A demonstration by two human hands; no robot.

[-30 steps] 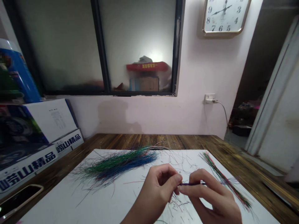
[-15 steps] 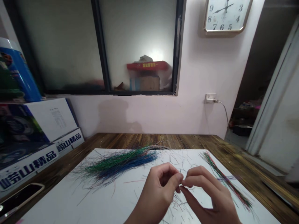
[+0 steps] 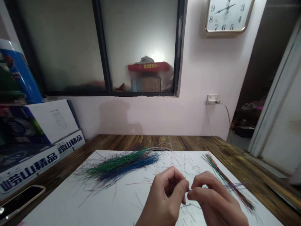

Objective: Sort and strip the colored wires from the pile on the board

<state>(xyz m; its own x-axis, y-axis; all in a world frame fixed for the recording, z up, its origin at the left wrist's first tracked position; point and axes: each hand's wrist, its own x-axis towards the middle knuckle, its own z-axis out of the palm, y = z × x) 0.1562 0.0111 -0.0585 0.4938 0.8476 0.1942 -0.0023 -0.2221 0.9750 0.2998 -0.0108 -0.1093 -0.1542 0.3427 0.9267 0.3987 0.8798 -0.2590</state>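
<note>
My left hand (image 3: 166,196) is closed, thumb pressed to the index finger, over the front middle of a white board (image 3: 70,201). Close beside it on the right, my right hand (image 3: 217,199) is bent into a pinch. A tiny dark bit of thin wire (image 3: 189,190) shows between the fingertips; most of it is hidden. Behind and left of my hands lies a loose bundle of green wires (image 3: 117,163) along with blue wires (image 3: 131,166). To the right of my right hand rests a narrow bundle of mixed red and green wires (image 3: 229,182).
Short wire scraps (image 3: 141,182) are scattered over the board. The board lies on a brown wooden table (image 3: 131,141). A phone (image 3: 21,201) and stacked boxes (image 3: 54,125) are at the left. A plugged cable (image 3: 225,108) hangs from the wall socket.
Both hands have shifted slightly right and toward me. The right hand's fingers have curled in more, and its thumb is now mostly hidden. The wire bundles stay in place.
</note>
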